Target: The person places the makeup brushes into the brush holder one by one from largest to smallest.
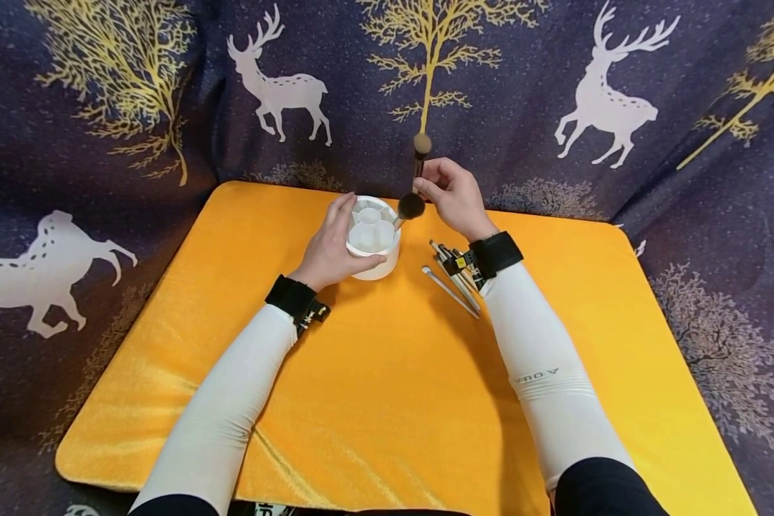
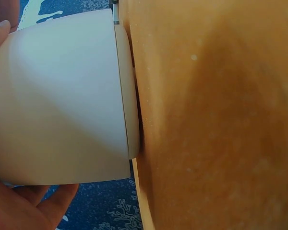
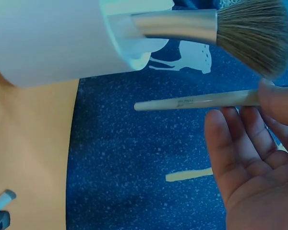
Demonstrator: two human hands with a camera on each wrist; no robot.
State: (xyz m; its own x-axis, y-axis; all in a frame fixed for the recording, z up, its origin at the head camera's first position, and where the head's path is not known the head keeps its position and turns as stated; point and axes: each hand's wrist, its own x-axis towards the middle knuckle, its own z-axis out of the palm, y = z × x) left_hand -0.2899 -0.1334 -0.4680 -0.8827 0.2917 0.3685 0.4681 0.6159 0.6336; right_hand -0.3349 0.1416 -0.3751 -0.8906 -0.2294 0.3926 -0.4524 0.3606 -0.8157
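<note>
Worktop (image 1: 361, 394), yellow-covered. Round white compartmented holder (image 1: 390, 262): standing near the far edge; left hand (image 1: 331, 247) gripping its wall, thumb on the near side. Dark-bristled brush (image 1: 411, 206): leaning from the holder's right side, bristles up. Second brush (image 1: 420, 165): right hand (image 1: 456, 195) pinching it, bristles up, beside the holder. Loose brushes (image 1: 451, 292): lying between holder and right edge.

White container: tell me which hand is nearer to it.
Left. The left hand grips the white container by its side; the right hand is apart from it, to its right in the head view, pinching a brush.
</note>
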